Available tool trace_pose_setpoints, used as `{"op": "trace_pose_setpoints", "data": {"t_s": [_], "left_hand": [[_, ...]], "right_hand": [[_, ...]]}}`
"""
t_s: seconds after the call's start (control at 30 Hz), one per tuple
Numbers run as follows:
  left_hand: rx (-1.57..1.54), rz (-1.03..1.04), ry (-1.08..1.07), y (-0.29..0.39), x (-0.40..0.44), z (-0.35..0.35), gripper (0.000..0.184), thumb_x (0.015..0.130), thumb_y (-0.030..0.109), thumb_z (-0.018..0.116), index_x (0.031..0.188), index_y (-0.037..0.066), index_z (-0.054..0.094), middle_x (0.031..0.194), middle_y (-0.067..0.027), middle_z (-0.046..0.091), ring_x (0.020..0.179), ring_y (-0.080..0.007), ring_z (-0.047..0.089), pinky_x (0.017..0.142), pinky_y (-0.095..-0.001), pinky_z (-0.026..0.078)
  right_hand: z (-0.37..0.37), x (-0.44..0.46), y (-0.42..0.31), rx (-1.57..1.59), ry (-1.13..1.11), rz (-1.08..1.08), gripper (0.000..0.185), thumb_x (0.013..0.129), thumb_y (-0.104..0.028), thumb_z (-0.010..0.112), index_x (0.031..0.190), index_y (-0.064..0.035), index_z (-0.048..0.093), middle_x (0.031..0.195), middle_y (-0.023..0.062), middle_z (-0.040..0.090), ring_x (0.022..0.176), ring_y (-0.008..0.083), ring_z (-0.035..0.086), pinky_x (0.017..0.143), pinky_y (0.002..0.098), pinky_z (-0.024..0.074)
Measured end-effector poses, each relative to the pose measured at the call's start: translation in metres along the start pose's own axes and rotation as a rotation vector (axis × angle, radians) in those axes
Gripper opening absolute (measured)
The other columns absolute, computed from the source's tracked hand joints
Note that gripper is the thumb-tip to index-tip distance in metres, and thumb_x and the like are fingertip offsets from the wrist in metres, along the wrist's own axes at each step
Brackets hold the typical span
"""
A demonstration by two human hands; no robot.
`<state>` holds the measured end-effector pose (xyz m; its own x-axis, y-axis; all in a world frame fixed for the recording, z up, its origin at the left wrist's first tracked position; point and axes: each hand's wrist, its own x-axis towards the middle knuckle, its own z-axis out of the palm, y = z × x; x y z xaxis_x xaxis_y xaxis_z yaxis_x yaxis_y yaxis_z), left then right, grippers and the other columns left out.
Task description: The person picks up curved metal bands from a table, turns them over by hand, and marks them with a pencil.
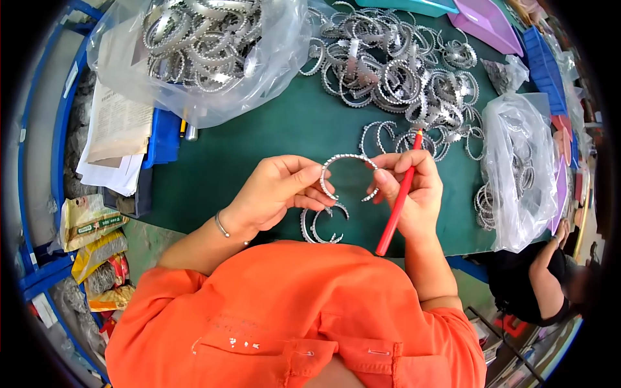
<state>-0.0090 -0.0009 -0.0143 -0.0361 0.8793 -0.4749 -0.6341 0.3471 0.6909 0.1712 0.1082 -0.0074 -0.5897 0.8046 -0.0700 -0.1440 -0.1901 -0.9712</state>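
Note:
Between my two hands is an open silver ring (347,156) with a notched surface, its gap facing my body. My left hand (284,191) pinches its left side between thumb and fingers. On the other side, my right hand (414,184) grips the ring's right side and also holds a red pencil (401,204), slanted with its tip pointing away from me. Just below the held ring, a couple of similar open rings (315,226) lie on the green tabletop (213,174) near its front edge. More such rings (381,132) lie beyond my right hand.
A large heap of metal rings (394,64) covers the back of the table. Clear plastic bags of rings stand at the back left (194,103) and right (517,129). Papers (119,123) and a blue bin (163,139) sit left. Another person (530,284) is at the right.

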Motion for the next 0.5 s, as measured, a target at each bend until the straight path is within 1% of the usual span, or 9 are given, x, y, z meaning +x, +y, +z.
{"op": "trace_pose_setpoints", "data": {"t_s": [0.07, 0.13, 0.27, 0.33, 0.4, 0.47, 0.5], "left_hand": [[-0.031, -0.005, -0.004, -0.0004, -0.0003, -0.0006, 0.022, 0.091, 0.016, 0.051, 0.098, -0.005, 0.056, 0.085, -0.0131, 0.063, 0.074, -0.0202, 0.066, 0.066, -0.0273, 0.056], [0.008, 0.001, -0.033, -0.0023, -0.0001, -0.0025, 0.027, 0.093, 0.019, 0.048, 0.101, -0.005, 0.056, 0.086, -0.0141, 0.063, 0.075, -0.0201, 0.066, 0.067, -0.0279, 0.056], [0.0, 0.005, -0.045, -0.0018, -0.0004, -0.0013, 0.025, 0.092, 0.015, 0.048, 0.103, -0.006, 0.055, 0.087, -0.0153, 0.063, 0.076, -0.0208, 0.066, 0.067, -0.0279, 0.056], [-0.008, 0.003, -0.053, -0.0021, -0.0004, -0.0017, 0.024, 0.092, 0.014, 0.048, 0.103, -0.006, 0.055, 0.087, -0.0153, 0.063, 0.075, -0.0209, 0.066, 0.067, -0.0276, 0.056], [-0.015, -0.004, -0.06, -0.0023, -0.0018, -0.0022, 0.023, 0.091, 0.013, 0.048, 0.104, -0.006, 0.055, 0.088, -0.0152, 0.063, 0.075, -0.021, 0.065, 0.067, -0.0273, 0.055], [-0.104, 0.001, -0.104, -0.0009, -0.0022, -0.0019, 0.019, 0.09, 0.01, 0.051, 0.101, -0.005, 0.056, 0.086, -0.0142, 0.063, 0.074, -0.0173, 0.064, 0.064, -0.0249, 0.054], [-0.104, 0.003, -0.105, -0.0022, -0.0016, -0.0035, 0.019, 0.09, 0.01, 0.051, 0.101, -0.005, 0.056, 0.086, -0.0142, 0.063, 0.074, -0.0173, 0.064, 0.064, -0.0249, 0.054]], "right_hand": [[-0.0012, -0.0008, -0.0003, 0.006, 0.001, -0.02, 0.025, 0.079, 0.002, 0.063, 0.087, -0.0055, 0.04, 0.09, 0.0137, 0.06, 0.062, 0.0106, 0.058, 0.049, 0.0202, 0.0469], [-0.0016, -0.0019, -0.0009, 0.014, 0.002, -0.016, 0.025, 0.079, 0.002, 0.063, 0.087, -0.0054, 0.04, 0.09, 0.014, 0.06, 0.062, 0.0108, 0.058, 0.049, 0.0201, 0.0469], [-0.0008, -0.0036, -0.001, 0.011, -0.004, -0.047, 0.025, 0.079, 0.002, 0.063, 0.087, -0.0055, 0.04, 0.09, 0.0147, 0.06, 0.061, 0.011, 0.058, 0.049, 0.0199, 0.0468], [-0.0001, -0.0042, -0.0017, -0.013, -0.032, -0.109, 0.024, 0.08, 0.002, 0.062, 0.087, -0.0053, 0.04, 0.09, 0.0153, 0.059, 0.062, 0.0114, 0.058, 0.049, 0.0198, 0.0468], [-0.0005, -0.0046, -0.0019, -0.012, -0.034, -0.094, 0.023, 0.081, 0.003, 0.061, 0.087, -0.0051, 0.04, 0.091, 0.0156, 0.059, 0.062, 0.0116, 0.058, 0.049, 0.0199, 0.0468], [-0.0009, -0.0041, -0.0021, -0.01, -0.035, -0.084, 0.023, 0.081, 0.003, 0.06, 0.087, -0.0049, 0.04, 0.091, 0.0159, 0.059, 0.062, 0.0118, 0.058, 0.048, 0.0199, 0.0468], [-0.0009, -0.0041, -0.0015, 0.001, -0.032, -0.059, 0.022, 0.081, 0.003, 0.059, 0.086, -0.0046, 0.04, 0.091, 0.016, 0.059, 0.062, 0.012, 0.058, 0.049, 0.0201, 0.0472]]}}
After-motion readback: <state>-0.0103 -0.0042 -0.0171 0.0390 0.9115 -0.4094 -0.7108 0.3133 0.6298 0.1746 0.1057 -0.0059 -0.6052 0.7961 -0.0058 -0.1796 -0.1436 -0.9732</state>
